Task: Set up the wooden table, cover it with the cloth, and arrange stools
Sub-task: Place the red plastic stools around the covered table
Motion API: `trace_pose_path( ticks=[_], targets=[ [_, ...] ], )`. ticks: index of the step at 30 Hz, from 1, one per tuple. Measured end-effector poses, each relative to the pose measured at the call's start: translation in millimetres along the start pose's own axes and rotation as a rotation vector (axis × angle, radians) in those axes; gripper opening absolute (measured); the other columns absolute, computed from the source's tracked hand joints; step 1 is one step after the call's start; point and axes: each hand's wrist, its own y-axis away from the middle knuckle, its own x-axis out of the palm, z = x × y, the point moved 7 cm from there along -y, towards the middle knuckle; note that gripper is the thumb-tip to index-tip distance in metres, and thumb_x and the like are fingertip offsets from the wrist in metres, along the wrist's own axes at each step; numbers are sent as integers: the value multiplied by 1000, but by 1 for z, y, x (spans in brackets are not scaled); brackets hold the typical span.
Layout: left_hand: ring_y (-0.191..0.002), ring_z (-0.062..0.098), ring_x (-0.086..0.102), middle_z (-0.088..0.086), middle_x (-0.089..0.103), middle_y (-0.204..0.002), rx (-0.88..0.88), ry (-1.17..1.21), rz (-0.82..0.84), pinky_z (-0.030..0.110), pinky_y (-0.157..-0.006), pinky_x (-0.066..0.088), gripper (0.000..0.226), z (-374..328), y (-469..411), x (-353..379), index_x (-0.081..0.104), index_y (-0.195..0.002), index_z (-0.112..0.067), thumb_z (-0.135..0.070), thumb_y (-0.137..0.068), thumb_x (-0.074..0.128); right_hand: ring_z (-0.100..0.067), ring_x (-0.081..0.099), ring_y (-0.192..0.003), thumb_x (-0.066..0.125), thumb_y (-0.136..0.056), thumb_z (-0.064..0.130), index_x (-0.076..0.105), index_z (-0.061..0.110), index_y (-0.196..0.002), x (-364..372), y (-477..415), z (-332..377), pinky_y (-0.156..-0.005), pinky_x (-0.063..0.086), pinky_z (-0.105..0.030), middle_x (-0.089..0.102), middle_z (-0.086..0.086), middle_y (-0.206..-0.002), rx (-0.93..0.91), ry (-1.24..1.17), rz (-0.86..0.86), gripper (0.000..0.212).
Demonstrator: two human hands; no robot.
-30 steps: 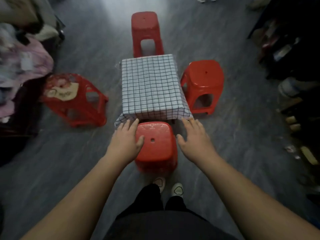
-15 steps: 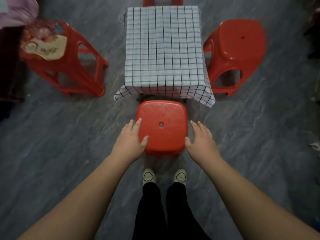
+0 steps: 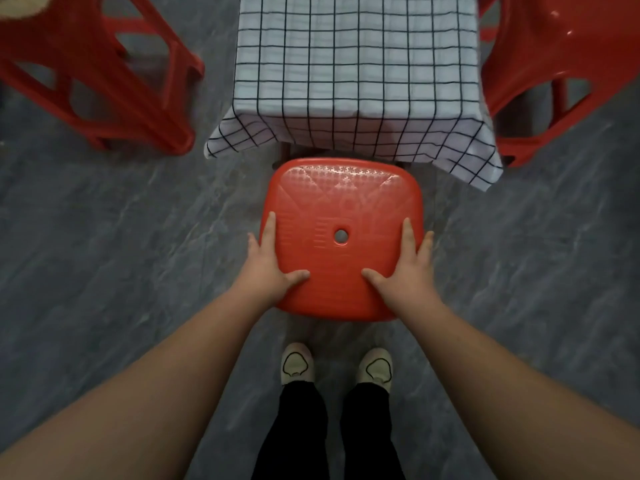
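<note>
Head view: our left hand (image 3: 268, 271) grips the left edge of the near red stool (image 3: 341, 244), thumb on the seat and fingers along the side. Our right hand (image 3: 403, 271) grips the right edge in the same way. The stool stands on the grey floor (image 3: 104, 254), just beside the near edge of the table, which the checked cloth (image 3: 356, 71) covers completely. A second red stool (image 3: 104, 74) stands left of the table, tilted; a third (image 3: 554, 64) stands right. Our shoes (image 3: 298, 365) are behind the held stool.
</note>
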Motion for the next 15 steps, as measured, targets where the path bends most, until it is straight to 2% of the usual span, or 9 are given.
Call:
trace_pose_path(
  ticks=[4, 9, 15],
  targets=[
    [-135, 25, 42, 8, 25, -154, 60, 55, -64, 40, -108, 38, 124, 1, -1, 3, -6, -157, -43, -33, -75, 86, -33, 15, -152, 82, -80, 41, -9, 50, -155, 1, -4, -3, -117, 28, -49, -15, -3, -166, -4, -60, -30, 118],
    [-131, 30, 48, 12, 26, -151, 23, -22, -60, 43, -107, 41, 125, -3, 13, 5, -12, -156, -42, -38, -77, 84, -33, 21, -149, 83, -79, 42, -2, 49, -156, -4, 5, -1, -117, 32, -52, -6, -3, -166, -43, -59, -46, 115],
    [-128, 31, 50, 13, 27, -150, 26, -53, -92, 42, -106, 42, 123, 2, 59, 3, -12, -156, -41, -44, -76, 82, -33, 20, -150, 84, -76, 44, 8, 47, -156, -14, 42, -10, -119, 30, -52, -3, -4, -166, -98, -53, -68, 110]
  ],
)
